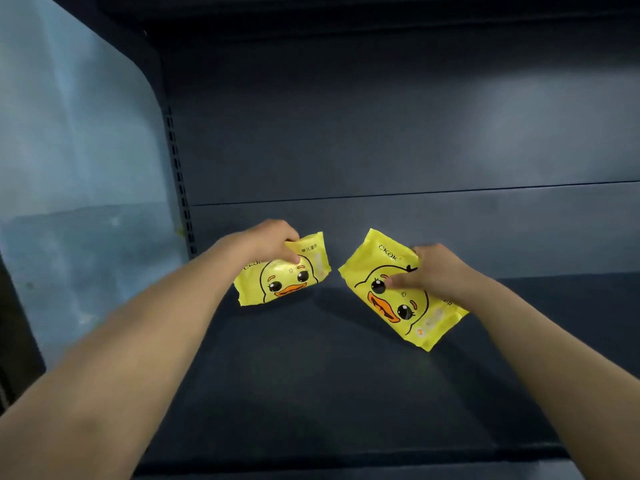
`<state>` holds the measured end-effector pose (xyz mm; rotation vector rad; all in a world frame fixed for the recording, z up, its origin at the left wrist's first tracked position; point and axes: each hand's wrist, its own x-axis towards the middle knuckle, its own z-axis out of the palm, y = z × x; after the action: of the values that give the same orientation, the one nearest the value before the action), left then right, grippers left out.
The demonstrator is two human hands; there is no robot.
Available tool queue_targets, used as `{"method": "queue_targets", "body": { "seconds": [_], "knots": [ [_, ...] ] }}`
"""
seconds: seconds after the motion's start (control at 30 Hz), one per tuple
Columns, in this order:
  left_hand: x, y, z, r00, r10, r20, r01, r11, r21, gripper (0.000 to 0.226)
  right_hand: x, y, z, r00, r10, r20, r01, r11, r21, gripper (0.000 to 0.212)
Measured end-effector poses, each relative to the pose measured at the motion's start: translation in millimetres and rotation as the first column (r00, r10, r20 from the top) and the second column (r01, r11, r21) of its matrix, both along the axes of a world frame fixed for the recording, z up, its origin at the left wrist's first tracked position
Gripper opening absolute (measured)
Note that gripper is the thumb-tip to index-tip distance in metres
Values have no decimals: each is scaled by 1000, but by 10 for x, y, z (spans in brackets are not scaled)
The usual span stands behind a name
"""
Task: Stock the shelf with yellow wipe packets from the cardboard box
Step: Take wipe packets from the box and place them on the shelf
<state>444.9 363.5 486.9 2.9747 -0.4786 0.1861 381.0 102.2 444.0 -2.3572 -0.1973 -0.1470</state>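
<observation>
Two yellow wipe packets with a duck face are held over the dark shelf board [311, 375]. My left hand [266, 242] grips the left packet [282, 277] by its top edge, near the shelf's back left. The right packet [398, 299] is tilted, its lower end pointing to the right, and my right hand [429, 268] holds it with the thumb across its front. Both packets sit low over the board; I cannot tell whether they touch it. The cardboard box is out of view.
The shelf's dark back panel [381, 133] rises behind the packets. A slotted upright post [180, 188] and a pale translucent side panel [76, 150] close the left side. Another shelf [346, 8] hangs overhead. The board's front edge [346, 469] runs along the bottom.
</observation>
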Motion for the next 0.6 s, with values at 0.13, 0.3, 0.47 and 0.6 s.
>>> {"method": "queue_targets", "body": {
  "seconds": [0.13,0.3,0.47,0.6],
  "knots": [
    [517,2,-98,996,-53,-65,58,995,80,21,304,124,20,999,44,-22,-44,999,21,19],
    [959,-110,-265,987,-140,-79,147,985,94,16,594,176,-53,997,64,-32,-64,998,13,18],
    [1017,-50,-456,983,-183,-12,183,979,85,15,702,183,-62,997,66,-43,-64,997,32,19],
    [995,-18,-400,976,-208,-66,213,974,76,8,707,179,-48,996,72,-52,-71,997,23,21]
  ]
}}
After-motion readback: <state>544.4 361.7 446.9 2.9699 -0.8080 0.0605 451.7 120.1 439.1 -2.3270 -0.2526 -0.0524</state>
